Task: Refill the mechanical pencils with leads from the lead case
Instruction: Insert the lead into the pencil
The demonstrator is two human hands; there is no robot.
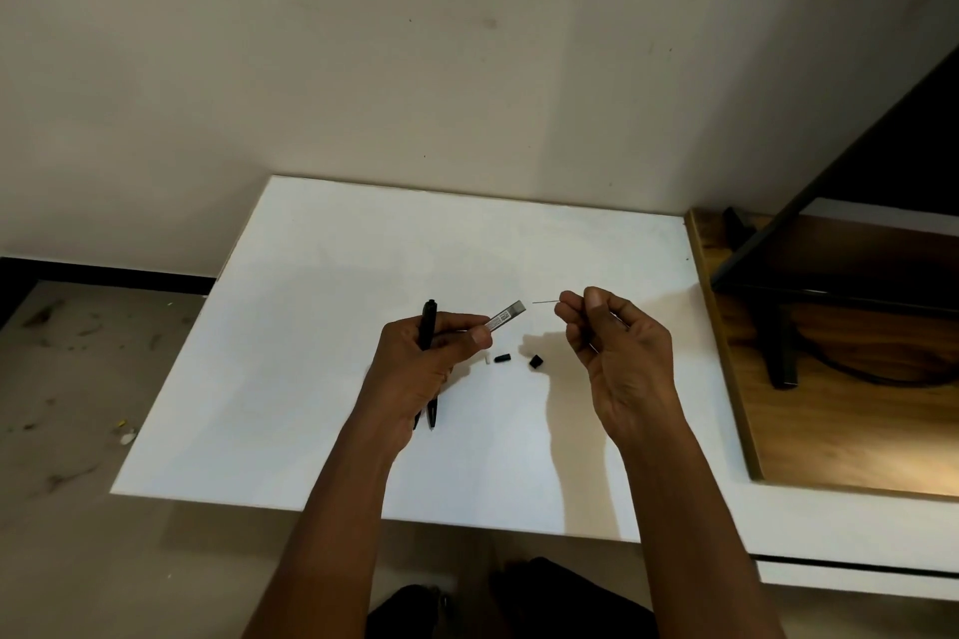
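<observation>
Above the white tabletop (311, 327), my left grip (420, 368) is curled round the black pencils (428, 322). Its thumb and finger also pinch the thin grey lead case (506, 316), which points up and to the right. Just past the case's end is a hair-thin lead (545, 300), pinched in the fingertips of my raised right grip (617, 353). Two small black caps (502, 358) lie on the tabletop below.

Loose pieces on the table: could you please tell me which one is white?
The leftmost piece, lying nearest the left hand; the middle piece and the right piece are both black.
</observation>
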